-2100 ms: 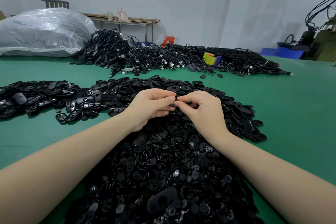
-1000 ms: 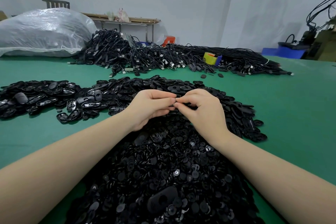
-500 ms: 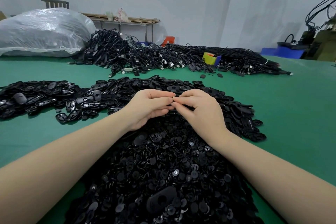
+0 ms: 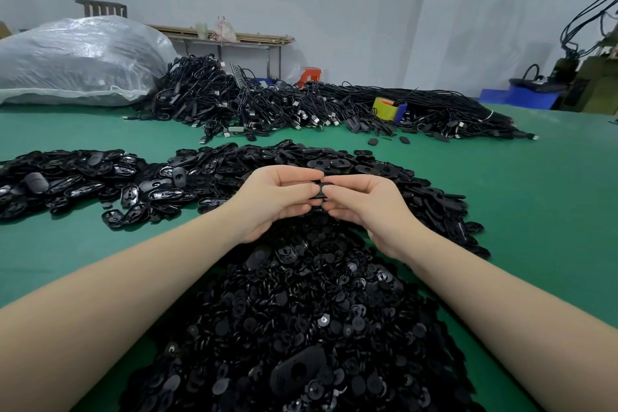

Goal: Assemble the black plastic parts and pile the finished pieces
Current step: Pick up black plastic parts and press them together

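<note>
Hands (image 4: 321, 201) pinch black part (image 4: 320, 191); disc heap (image 4: 301, 311) below, cables (image 4: 301, 110) beyond.

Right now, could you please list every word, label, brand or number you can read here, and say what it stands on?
None can be read.
Yellow box among the cables: any print is too small to tell.
Pink bag on the shelf: marks too blurred.
Black parts and the piece in both hands: no lettering shows.

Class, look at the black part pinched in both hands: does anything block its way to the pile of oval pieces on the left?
Nothing visible: only bare green table lies between the black part and that pile.
</note>
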`<state>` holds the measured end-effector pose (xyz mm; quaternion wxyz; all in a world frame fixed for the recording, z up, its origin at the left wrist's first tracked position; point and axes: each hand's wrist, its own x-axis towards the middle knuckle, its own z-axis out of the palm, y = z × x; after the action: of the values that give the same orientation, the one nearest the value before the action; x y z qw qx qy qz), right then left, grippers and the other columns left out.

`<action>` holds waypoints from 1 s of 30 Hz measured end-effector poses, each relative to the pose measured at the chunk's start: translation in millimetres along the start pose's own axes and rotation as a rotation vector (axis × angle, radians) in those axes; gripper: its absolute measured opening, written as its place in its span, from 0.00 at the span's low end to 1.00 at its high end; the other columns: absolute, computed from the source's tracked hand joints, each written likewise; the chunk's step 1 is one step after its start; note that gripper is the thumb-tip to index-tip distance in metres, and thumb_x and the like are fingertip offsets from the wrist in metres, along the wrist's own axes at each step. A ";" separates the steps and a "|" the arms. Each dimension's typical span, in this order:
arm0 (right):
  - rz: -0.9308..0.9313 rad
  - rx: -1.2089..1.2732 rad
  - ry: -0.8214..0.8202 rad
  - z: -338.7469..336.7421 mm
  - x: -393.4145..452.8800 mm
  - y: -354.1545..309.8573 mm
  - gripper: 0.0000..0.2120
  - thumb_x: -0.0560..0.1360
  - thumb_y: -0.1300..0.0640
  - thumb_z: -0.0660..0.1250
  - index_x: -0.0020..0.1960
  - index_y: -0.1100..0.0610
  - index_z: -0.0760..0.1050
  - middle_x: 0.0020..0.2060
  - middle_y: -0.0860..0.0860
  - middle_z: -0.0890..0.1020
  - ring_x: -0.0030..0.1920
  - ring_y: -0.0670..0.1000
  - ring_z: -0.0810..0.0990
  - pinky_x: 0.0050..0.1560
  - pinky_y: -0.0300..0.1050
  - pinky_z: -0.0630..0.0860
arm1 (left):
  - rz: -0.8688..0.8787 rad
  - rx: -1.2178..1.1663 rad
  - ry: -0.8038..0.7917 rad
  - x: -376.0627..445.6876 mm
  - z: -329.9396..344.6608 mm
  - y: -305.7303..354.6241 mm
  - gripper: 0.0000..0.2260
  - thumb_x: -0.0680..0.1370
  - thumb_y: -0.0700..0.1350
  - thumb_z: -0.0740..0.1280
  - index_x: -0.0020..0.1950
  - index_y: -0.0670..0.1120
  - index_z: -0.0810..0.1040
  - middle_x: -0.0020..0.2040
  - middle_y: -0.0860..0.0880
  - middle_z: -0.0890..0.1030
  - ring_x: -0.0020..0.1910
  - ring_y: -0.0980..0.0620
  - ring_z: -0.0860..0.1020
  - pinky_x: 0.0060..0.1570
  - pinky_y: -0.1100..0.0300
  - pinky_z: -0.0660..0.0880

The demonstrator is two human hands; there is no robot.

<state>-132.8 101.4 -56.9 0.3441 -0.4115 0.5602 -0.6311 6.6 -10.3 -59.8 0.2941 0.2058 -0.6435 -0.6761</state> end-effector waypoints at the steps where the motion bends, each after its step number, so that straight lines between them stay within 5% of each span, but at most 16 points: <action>1: 0.005 0.007 0.000 -0.4 0.0 -0.3 0.06 0.75 0.64 0.72 0.51 0.58 0.83 0.38 0.54 0.86 0.39 0.47 0.85 0.41 0.37 0.80 | -0.001 -0.002 -0.001 0.2 -0.2 0.2 0.09 0.77 0.35 0.70 0.54 0.46 0.82 0.45 0.49 0.87 0.43 0.55 0.85 0.39 0.67 0.79; 17: -0.012 0.000 0.038 2.8 0.1 -1.6 0.04 0.75 0.64 0.71 0.48 0.58 0.84 0.39 0.53 0.86 0.39 0.46 0.85 0.41 0.38 0.80 | 0.032 0.039 -0.023 -1.5 0.6 0.6 0.13 0.77 0.34 0.70 0.42 0.52 0.87 0.44 0.48 0.87 0.44 0.54 0.85 0.41 0.66 0.79; 30: -0.021 0.010 0.038 4.1 -0.7 -2.1 0.05 0.75 0.64 0.71 0.47 0.57 0.84 0.38 0.52 0.87 0.39 0.46 0.85 0.41 0.38 0.80 | 0.039 0.056 -0.046 -0.4 -0.1 0.4 0.14 0.77 0.35 0.70 0.42 0.55 0.88 0.44 0.50 0.87 0.43 0.56 0.85 0.41 0.66 0.79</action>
<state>-128.7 100.6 -54.9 0.3288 -0.4037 0.5590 -0.6454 7.0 -10.1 -59.4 0.2865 0.1858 -0.6726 -0.6565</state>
